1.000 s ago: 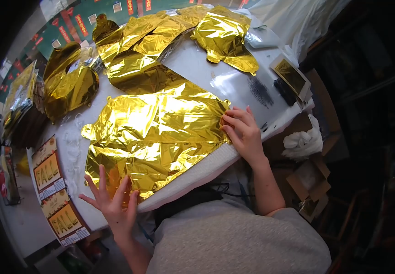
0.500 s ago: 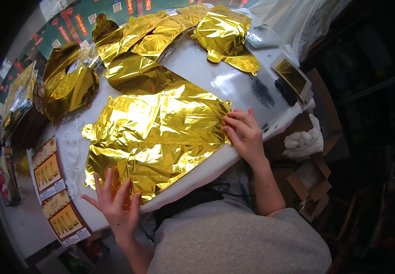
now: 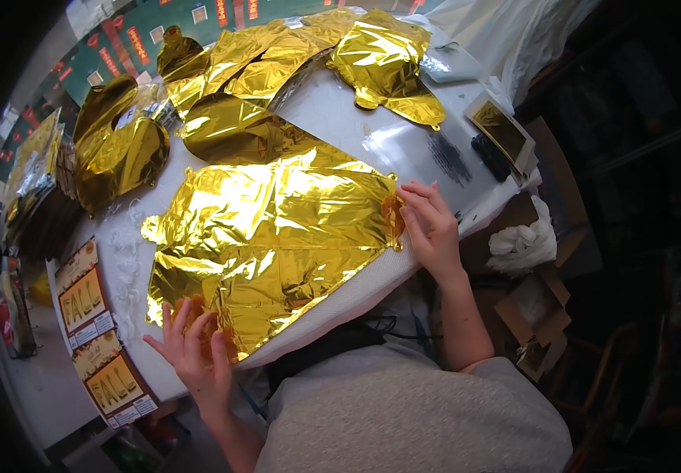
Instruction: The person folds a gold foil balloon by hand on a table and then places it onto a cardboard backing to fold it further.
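A flat gold foil balloon (image 3: pixel 277 225) lies spread over the near part of the table, wrinkled and shining. At its lower left edge is my left hand (image 3: pixel 202 355), fingers spread, with an orange reflection on the foil beside them. My right hand (image 3: pixel 433 229) hovers at the balloon's right end, fingers stretched out and thumb apart, fingertips close to the small tabs. Behind it, more gold foil (image 3: pixel 234 130) reaches back and partly overlaps the worked piece.
Other gold foil balloons (image 3: pixel 380 59) lie at the back, and a folded one (image 3: pixel 124 154) at the left near a stack of packs (image 3: pixel 33 181). Cards printed "FALL" (image 3: pixel 116 384) lie at the table's left edge. Right of the table are a white bag (image 3: pixel 523 240) and cardboard boxes (image 3: pixel 534 307).
My right hand has drawn slightly right, off the balloon's edge, its fingers straighter. My left hand has shifted a little down. The balloon lies almost the same.
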Motion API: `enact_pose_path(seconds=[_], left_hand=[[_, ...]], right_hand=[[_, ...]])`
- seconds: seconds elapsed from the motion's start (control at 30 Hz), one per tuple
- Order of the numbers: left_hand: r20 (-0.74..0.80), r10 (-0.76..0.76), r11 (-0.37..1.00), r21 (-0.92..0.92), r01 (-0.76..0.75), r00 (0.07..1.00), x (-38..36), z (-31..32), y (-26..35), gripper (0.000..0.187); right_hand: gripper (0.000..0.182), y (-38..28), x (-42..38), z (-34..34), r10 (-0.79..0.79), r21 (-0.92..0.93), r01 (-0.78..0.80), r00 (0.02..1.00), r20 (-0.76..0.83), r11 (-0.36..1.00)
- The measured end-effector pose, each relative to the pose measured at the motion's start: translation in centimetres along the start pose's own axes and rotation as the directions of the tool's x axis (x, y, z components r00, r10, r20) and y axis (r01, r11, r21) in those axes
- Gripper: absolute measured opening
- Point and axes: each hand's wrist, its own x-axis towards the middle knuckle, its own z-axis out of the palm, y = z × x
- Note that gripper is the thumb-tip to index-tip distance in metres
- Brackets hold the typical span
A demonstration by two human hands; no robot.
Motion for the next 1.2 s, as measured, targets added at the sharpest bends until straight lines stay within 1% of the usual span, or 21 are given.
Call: enact_pose_path(seconds=[0.03,0.07,0.13,0.2,0.33,0.47,0.53,0.87,0.97,1.2], left_hand=[[-0.044,-0.027,1.000,0.002,0.027,0.999,-0.07,0.22,-0.29,0.023],[-0.045,-0.027,1.000,0.002,0.027,0.999,-0.08,0.34,-0.39,0.023],[-0.087,-0.111,0.994,-0.006,0.111,0.990,-0.11,0.45,-0.52,0.022],[-0.085,-0.127,0.992,-0.006,0.127,0.988,-0.12,0.39,-0.65,0.022],[-0.100,-0.165,0.986,0.002,0.166,0.981,0.03,0.50,-0.63,0.026],[-0.104,-0.173,0.985,-0.001,0.174,0.979,0.10,0.70,-0.75,0.030],[-0.087,-0.155,0.987,0.038,0.158,0.984,0.09,0.71,-0.83,0.031],[-0.069,-0.145,0.988,0.044,0.149,0.987,0.06,0.73,-0.93,0.031],[-0.077,-0.147,0.988,0.040,0.151,0.986,0.07,0.75,-0.95,0.030],[-0.116,-0.162,0.986,0.020,0.165,0.980,0.07,0.94,-0.96,0.032]], right_hand=[[0.029,0.12,0.04,-0.10,0.000,-0.001,0.000,1.000,-0.001,1.000],[0.029,0.21,0.08,-0.16,-0.026,-0.038,0.028,0.999,0.029,0.999],[0.030,0.04,0.08,-0.11,-0.053,-0.074,0.057,0.997,0.060,0.996],[0.030,-0.66,0.01,0.08,-0.061,-0.109,0.072,0.993,0.104,0.991],[0.029,-0.30,-0.24,0.57,-0.054,-0.114,0.066,0.993,0.107,0.991],[0.029,-0.28,-0.15,0.56,-0.049,-0.115,0.062,0.993,0.111,0.991],[0.029,-0.27,-0.13,0.56,-0.049,-0.114,0.062,0.992,0.115,0.992],[0.030,-0.21,-0.10,0.62,-0.035,-0.089,0.043,0.995,0.096,0.995],[0.030,-0.22,-0.09,0.63,-0.037,-0.085,0.045,0.995,0.092,0.995],[0.030,-0.10,-0.13,0.79,-0.045,-0.101,0.054,0.995,0.093,0.993]])
